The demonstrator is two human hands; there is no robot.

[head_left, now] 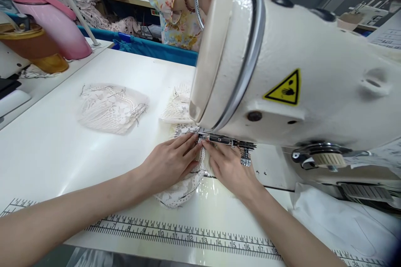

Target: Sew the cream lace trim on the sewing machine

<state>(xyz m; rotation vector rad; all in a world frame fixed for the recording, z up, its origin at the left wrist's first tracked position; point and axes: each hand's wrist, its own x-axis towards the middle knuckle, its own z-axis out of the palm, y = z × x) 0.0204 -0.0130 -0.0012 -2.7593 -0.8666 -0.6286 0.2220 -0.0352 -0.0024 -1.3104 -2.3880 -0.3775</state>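
Observation:
A white lace piece (179,192) with a scalloped trim lies under the head of a sewing machine (282,46). My left hand (171,160) rests flat on the lace, fingers stretched toward the needle area. On the other side of the trim, my right hand (230,164) presses down with its fingers extended, the index fingertip close to my left fingertips. The presser foot is mostly hidden by my fingers and the machine head. Behind the needle, another lace piece (178,106) with loose dark threads lies on the table.
A separate lace piece (111,108) lies on the white table (53,150) at the left. A printed ruler (188,238) runs along the front edge. White cloth (338,221) is bunched at the right. A pink bottle (56,21) stands far left. A person in a floral top (180,29) stands behind.

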